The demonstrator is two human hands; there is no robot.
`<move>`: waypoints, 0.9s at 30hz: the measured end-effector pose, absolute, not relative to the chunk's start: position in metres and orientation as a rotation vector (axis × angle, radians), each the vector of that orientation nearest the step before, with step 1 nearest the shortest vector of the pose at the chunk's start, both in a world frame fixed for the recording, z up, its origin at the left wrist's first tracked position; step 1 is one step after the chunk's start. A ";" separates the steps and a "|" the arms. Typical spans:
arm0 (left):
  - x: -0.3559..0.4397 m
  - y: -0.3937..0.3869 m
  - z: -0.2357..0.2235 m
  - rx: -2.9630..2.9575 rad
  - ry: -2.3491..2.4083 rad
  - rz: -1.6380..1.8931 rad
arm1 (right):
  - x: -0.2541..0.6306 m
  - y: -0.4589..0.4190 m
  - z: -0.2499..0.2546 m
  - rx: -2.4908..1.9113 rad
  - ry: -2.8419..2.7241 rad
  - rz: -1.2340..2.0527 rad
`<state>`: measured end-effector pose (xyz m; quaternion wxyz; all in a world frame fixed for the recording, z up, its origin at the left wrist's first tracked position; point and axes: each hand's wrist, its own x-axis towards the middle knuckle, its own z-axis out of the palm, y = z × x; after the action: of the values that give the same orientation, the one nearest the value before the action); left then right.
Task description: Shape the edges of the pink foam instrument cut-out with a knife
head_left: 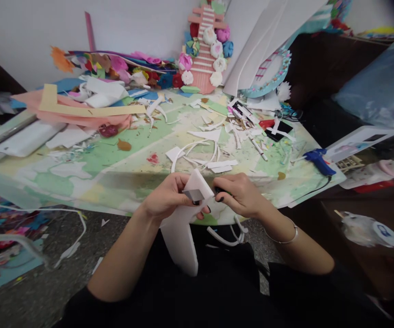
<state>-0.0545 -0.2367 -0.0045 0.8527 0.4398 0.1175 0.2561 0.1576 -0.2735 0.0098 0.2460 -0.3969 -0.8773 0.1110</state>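
My left hand (166,193) grips a curved white foam piece (181,241), which hangs down over my lap. A flat grey strip (192,195), perhaps a blade, lies across the foam's upper part beside my left thumb. Close to the foam's right edge, my right hand (241,195) is closed around a small dark handle (220,190). Most of that handle is hidden by the fingers, and I cannot tell whether it joins the grey strip. Thin white foam offcuts (224,234) hang or lie near my lap.
White foam trimmings (222,165) litter the table (132,168). A blue glue gun (320,160) lies at the right edge. A pink guitar-shaped craft with paper flowers (202,68) leans at the back. Coloured sheets (80,114) pile up left; colourful scraps (8,232) cover the floor.
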 end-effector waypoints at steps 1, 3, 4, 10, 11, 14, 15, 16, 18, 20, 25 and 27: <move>-0.054 -0.237 -0.004 0.925 0.259 0.537 | 0.157 -0.274 0.010 -1.082 -2.398 0.314; -0.053 -0.237 -0.004 0.920 0.273 0.529 | 0.157 -0.274 0.011 -1.085 -2.402 0.325; -0.053 -0.237 -0.004 0.917 0.277 0.522 | 0.156 -0.274 0.012 -1.087 -2.403 0.325; -0.048 -0.235 -0.008 0.931 0.303 0.478 | 0.152 -0.277 0.019 -1.092 -2.412 0.338; -0.047 -0.235 -0.008 0.934 0.304 0.473 | 0.151 -0.277 0.021 -1.094 -2.414 0.343; -0.046 -0.235 -0.010 0.939 0.292 0.482 | 0.150 -0.277 0.023 -1.102 -2.413 0.354; -0.046 -0.235 -0.010 0.942 0.286 0.491 | 0.149 -0.277 0.023 -1.100 -2.411 0.361; -0.046 -0.235 -0.009 0.947 0.281 0.499 | 0.149 -0.276 0.022 -1.093 -2.410 0.372; -0.047 -0.236 -0.008 0.954 0.279 0.511 | 0.148 -0.275 0.020 -1.064 -2.403 0.392; -0.048 -0.238 -0.007 0.955 0.277 0.523 | 0.148 -0.273 0.017 -1.039 -2.390 0.397; -0.052 -0.240 -0.004 0.949 0.305 0.506 | 0.150 -0.270 0.009 -1.040 -2.354 0.409; -0.053 -0.241 -0.004 0.945 0.304 0.498 | 0.152 -0.269 0.006 -1.040 -2.346 0.411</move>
<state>-0.0534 -0.2405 -0.0043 0.8496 0.4487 0.1444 0.2365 0.1517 -0.2689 0.0063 0.2679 -0.3856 -0.8697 0.1525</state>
